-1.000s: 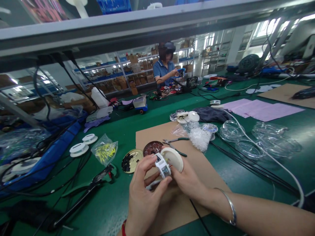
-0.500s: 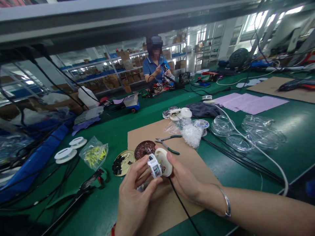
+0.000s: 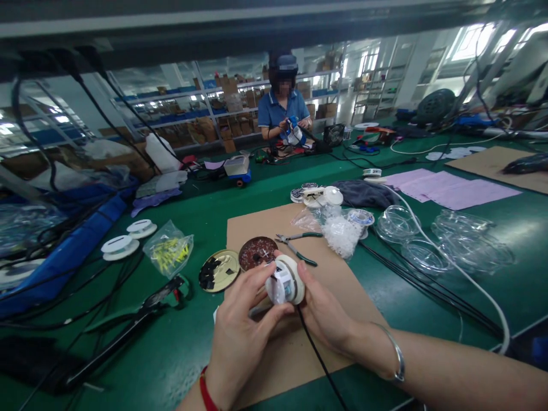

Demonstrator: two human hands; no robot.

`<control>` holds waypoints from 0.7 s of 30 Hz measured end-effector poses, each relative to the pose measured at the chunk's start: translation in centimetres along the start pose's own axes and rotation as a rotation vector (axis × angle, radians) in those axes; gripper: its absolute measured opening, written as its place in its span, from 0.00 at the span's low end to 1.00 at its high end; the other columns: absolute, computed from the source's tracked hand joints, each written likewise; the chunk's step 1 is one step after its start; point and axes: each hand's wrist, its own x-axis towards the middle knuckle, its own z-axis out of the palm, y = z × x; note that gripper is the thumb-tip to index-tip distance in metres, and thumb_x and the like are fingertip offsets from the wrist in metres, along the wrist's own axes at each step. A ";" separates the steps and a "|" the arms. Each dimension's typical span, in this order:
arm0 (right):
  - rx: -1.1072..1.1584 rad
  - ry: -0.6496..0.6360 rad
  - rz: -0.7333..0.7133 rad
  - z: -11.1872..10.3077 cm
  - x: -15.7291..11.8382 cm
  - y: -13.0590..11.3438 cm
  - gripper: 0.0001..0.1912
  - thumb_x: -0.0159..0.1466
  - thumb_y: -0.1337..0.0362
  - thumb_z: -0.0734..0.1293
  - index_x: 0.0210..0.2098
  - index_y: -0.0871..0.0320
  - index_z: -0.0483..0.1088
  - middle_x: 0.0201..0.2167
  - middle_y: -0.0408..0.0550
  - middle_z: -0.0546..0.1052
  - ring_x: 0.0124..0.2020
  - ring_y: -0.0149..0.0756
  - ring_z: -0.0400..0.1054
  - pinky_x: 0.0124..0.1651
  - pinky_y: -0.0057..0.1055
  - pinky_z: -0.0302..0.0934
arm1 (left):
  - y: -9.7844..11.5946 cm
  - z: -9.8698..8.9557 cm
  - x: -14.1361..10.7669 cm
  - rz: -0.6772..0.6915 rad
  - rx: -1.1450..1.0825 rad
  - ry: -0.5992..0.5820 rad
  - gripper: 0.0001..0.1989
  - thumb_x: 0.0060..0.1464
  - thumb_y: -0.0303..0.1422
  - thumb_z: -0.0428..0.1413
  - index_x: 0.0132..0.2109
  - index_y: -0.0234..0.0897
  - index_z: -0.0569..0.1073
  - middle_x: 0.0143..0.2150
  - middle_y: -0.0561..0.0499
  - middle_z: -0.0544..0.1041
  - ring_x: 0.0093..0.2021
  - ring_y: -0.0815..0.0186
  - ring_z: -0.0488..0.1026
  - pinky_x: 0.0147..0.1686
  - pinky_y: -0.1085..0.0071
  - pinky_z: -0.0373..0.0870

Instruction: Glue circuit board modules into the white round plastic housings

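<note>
Over the brown cardboard, my left hand point(image 3: 248, 319) grips a small white housing point(image 3: 279, 287) between thumb and fingers. Against its right side sits a round cream-white cover point(image 3: 296, 279), held by my right hand point(image 3: 323, 305). The two pieces touch; what lies between them is mostly hidden. A black cable point(image 3: 317, 351) runs down from the cover toward the near edge. Just beyond my hands lie a dark red dish of small parts point(image 3: 257, 251), a gold lid with black pieces point(image 3: 229, 268), and green-handled cutters point(image 3: 295, 248).
A bag of white bits point(image 3: 342, 237) and clear plastic rings point(image 3: 423, 254) lie to the right. At left are a bag of yellow parts point(image 3: 169, 254), white discs point(image 3: 120, 246) and a blue bin point(image 3: 68, 257). Across the bench, a person point(image 3: 283, 111) handles something blue and white.
The white housing has turned and come up against the cream cover, closing the gap between them. The view has shifted slightly, and the person across has lowered the hands.
</note>
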 end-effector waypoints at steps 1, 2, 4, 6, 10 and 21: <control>0.041 -0.002 0.026 0.2 0.0 -0.1 0.25 0.67 0.46 0.57 0.56 0.51 0.68 0.57 0.45 0.71 0.62 0.39 0.59 0.67 0.42 0.46 | 0.0 0.0 0.0 0.013 0.020 0.011 0.25 0.51 0.39 0.61 0.56 0.51 0.67 0.54 0.51 0.72 0.54 0.58 0.70 0.54 0.59 0.68; 0.085 -0.006 0.049 0.3 0.1 -0.1 0.25 0.66 0.46 0.58 0.56 0.51 0.67 0.58 0.43 0.69 0.62 0.38 0.58 0.67 0.41 0.45 | 0.0 -0.1 0.0 0.023 0.036 0.021 0.25 0.51 0.39 0.61 0.57 0.51 0.67 0.54 0.50 0.73 0.54 0.58 0.70 0.53 0.59 0.68; 0.150 -0.015 0.071 0.7 0.2 -0.2 0.24 0.65 0.46 0.60 0.55 0.51 0.68 0.59 0.42 0.68 0.63 0.38 0.56 0.68 0.40 0.45 | 0.0 -0.1 0.1 0.032 0.049 0.032 0.25 0.51 0.40 0.61 0.57 0.50 0.68 0.54 0.49 0.73 0.54 0.57 0.70 0.53 0.59 0.68; 0.169 -0.019 0.087 0.9 0.3 -0.2 0.24 0.65 0.47 0.61 0.55 0.51 0.68 0.59 0.42 0.68 0.63 0.39 0.56 0.68 0.40 0.45 | 0.0 -0.2 0.1 0.029 0.044 0.028 0.25 0.51 0.40 0.61 0.57 0.49 0.68 0.54 0.49 0.73 0.54 0.57 0.70 0.54 0.59 0.68; 0.184 -0.001 0.121 1.2 0.2 -0.3 0.24 0.63 0.47 0.63 0.54 0.52 0.69 0.58 0.43 0.69 0.62 0.40 0.58 0.67 0.41 0.47 | 0.1 -0.5 0.1 0.039 0.068 0.014 0.26 0.51 0.42 0.60 0.57 0.48 0.68 0.54 0.49 0.74 0.53 0.58 0.70 0.54 0.60 0.68; 0.156 -0.033 0.099 1.2 -0.1 -0.3 0.22 0.65 0.47 0.61 0.51 0.52 0.70 0.57 0.44 0.71 0.61 0.41 0.59 0.66 0.40 0.48 | 0.0 -0.2 -0.4 0.080 0.075 0.042 0.28 0.52 0.42 0.60 0.59 0.50 0.67 0.54 0.46 0.72 0.51 0.58 0.71 0.49 0.64 0.71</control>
